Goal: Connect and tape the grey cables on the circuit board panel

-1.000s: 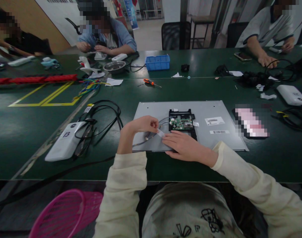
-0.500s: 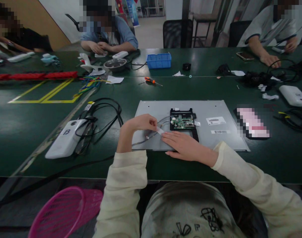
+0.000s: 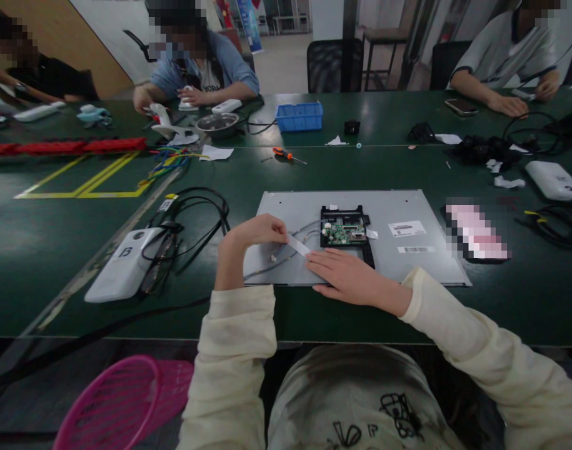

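Over the gray panel (image 3: 290, 206) on the table (image 3: 248, 172), a white strip (image 3: 298, 245) spans the gap betw. both hands, L of the PCB (image 3: 344, 234). L hand (image 3: 258, 230): thumb/fingers pinched on strip's L end. R hand (image 3: 346, 274): laid flat, fingers extended, tips at R end. Strip est. v. light, thin, flexible; poss. adhesive (material unconfirmed). Hold by extreme ends, min. contact area; avoid creasing. Keep clear of gray cables (image 3: 267, 270), prob. easily snagged.
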Demonstrator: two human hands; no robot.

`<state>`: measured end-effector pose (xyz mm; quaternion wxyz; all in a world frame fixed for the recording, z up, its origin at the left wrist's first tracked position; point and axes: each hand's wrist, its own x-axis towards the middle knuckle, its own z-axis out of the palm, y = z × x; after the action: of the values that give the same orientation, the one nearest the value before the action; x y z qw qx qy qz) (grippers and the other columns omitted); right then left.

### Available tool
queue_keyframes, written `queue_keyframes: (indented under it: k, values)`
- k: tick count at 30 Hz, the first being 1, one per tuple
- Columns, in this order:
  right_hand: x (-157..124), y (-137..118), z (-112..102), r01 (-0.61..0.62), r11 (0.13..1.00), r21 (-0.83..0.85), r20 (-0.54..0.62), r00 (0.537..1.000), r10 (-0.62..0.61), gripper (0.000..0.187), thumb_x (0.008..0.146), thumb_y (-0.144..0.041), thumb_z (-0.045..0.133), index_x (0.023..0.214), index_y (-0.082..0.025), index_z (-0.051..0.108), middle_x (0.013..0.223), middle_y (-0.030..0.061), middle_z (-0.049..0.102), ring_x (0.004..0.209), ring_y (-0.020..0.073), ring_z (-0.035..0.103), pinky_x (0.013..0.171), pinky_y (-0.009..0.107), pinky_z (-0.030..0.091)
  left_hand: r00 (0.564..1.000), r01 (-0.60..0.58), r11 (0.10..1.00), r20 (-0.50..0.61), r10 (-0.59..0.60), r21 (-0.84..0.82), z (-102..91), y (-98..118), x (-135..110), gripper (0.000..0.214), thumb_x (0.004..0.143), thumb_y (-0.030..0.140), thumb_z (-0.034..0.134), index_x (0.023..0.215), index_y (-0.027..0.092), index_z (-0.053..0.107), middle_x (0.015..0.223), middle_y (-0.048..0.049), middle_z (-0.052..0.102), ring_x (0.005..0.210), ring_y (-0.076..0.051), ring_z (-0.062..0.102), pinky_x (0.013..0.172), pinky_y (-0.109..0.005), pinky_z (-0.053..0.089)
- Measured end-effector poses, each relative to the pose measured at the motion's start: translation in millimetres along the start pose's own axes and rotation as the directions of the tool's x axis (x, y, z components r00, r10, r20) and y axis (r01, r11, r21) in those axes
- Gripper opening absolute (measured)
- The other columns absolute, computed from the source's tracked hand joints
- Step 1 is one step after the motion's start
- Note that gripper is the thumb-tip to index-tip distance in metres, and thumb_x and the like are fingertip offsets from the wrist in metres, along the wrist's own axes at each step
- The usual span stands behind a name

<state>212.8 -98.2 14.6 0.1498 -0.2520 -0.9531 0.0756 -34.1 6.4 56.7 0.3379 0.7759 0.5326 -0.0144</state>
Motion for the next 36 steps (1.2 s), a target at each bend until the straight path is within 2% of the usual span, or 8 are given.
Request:
queue_keyframes:
  k: [9, 14, 20, 26, 28, 32, 34, 36]
  values:
    - [-1.3, -0.7, -1.3, 0.014, 1.0, 0.002, -0.044, 0.999, -0.014, 0.039, 0.096, -0.035, 0.043, 0.125, -0.011, 0.055, 0.134, 0.0146, 0.057, 0.126, 0.023, 0.051, 0.113, 0.044, 0.033, 0.999, 0.03, 0.997, -0.022, -0.029, 0.065, 0.5, 3.4, 1.0, 0.025, 0.067, 0.042, 0.054, 0.064, 0.019, 0.064, 0.063, 0.0006, 0.063, 0.065, -0.014, 0.053, 0.062, -0.023, 0.038]
    - [-3.9, 5.2, -9.8, 0.019, 1.0, -0.013, -0.137, 0.99, -0.021, 0.031, 0.096, -0.028, 0.044, 0.119, -0.014, 0.059, 0.121, 0.0104, 0.066, 0.112, 0.0208, 0.06, 0.111, 0.045, 0.034, 1.0, -0.016, 0.998, -0.012, 0.017, 0.056, 0.6, 2.6, 1.3, 0.025, 0.068, 0.041, 0.053, 0.063, 0.019, 0.062, 0.06, 0.0011, 0.058, 0.062, -0.013, 0.05, 0.06, -0.023, 0.037]
    - [-18.5, 33.2, -24.5, -0.157, 0.987, -0.043, -0.328, 0.935, 0.135, 0.028, 0.095, -0.023, 0.043, 0.113, -0.016, 0.063, 0.112, 0.0098, 0.069, 0.105, 0.021, 0.063, 0.105, 0.046, 0.04, 0.982, -0.097, 0.995, -0.16, 0.101, 0.031, -1.9, 9.0, -1.3, 0.028, 0.072, 0.044, 0.053, 0.072, 0.018, 0.062, 0.064, 0.0007, 0.059, 0.064, -0.014, 0.053, 0.061, -0.024, 0.038]
    - [-38.9, 69.5, -39.4, -0.381, 0.925, -0.001, -0.406, 0.845, 0.348, 0.029, 0.093, -0.024, 0.044, 0.11, -0.016, 0.066, 0.108, 0.0104, 0.07, 0.101, 0.0237, 0.063, 0.092, 0.042, 0.049, 0.957, -0.092, 0.995, -0.276, 0.095, 0.024, -2.5, 12.3, -2.1, 0.034, 0.073, 0.046, 0.059, 0.09, 0.018, 0.062, 0.083, -0.002, 0.063, 0.076, -0.016, 0.058, 0.068, -0.025, 0.044]
    - [-45.0, 81.0, -43.2, -0.474, 0.881, 0.017, -0.399, 0.804, 0.44, 0.03, 0.092, -0.025, 0.044, 0.108, -0.017, 0.067, 0.106, 0.0105, 0.07, 0.099, 0.0256, 0.064, 0.089, 0.044, 0.049, 0.964, -0.071, 0.997, -0.256, 0.077, 0.033, -2.1, 10.1, -1.9, 0.036, 0.072, 0.048, 0.06, 0.094, 0.019, 0.063, 0.09, -0.0028, 0.065, 0.08, -0.017, 0.059, 0.07, -0.025, 0.045]
    - [-54.8, 100.0, -45.2, -0.593, 0.798, 0.109, -0.324, 0.738, 0.592, 0.027, 0.089, -0.026, 0.047, 0.102, -0.018, 0.069, 0.102, 0.0093, 0.071, 0.095, 0.0255, 0.065, 0.088, 0.043, 0.049, 0.991, -0.04, 0.999, -0.123, 0.044, 0.034, -2.3, 7.8, -2.8, 0.033, 0.07, 0.045, 0.062, 0.09, 0.019, 0.064, 0.089, -0.0022, 0.067, 0.081, -0.017, 0.062, 0.073, -0.025, 0.046]
    - [-58.0, 105.7, -44.0, -0.616, 0.771, 0.162, -0.263, 0.726, 0.636, 0.024, 0.086, -0.027, 0.051, 0.099, -0.018, 0.07, 0.099, 0.0085, 0.072, 0.089, 0.0238, 0.066, 0.085, 0.041, 0.05, 0.997, -0.035, 0.999, -0.066, 0.037, 0.039, -3.0, 8.9, -3.8, 0.03, 0.069, 0.042, 0.062, 0.088, 0.019, 0.066, 0.086, -0.0017, 0.068, 0.08, -0.017, 0.062, 0.073, -0.025, 0.046]
    - [-59.8, 108.4, -42.5, -0.615, 0.758, 0.216, -0.189, 0.736, 0.65, 0.023, 0.083, -0.028, 0.055, 0.097, -0.019, 0.07, 0.097, 0.0079, 0.072, 0.083, 0.0218, 0.066, 0.081, 0.038, 0.051, 0.998, -0.048, 0.998, -0.046, 0.05, 0.048, -4.2, 10.3, -4.5, 0.027, 0.069, 0.038, 0.061, 0.087, 0.019, 0.067, 0.084, -0.0015, 0.069, 0.081, -0.017, 0.063, 0.074, -0.025, 0.046]
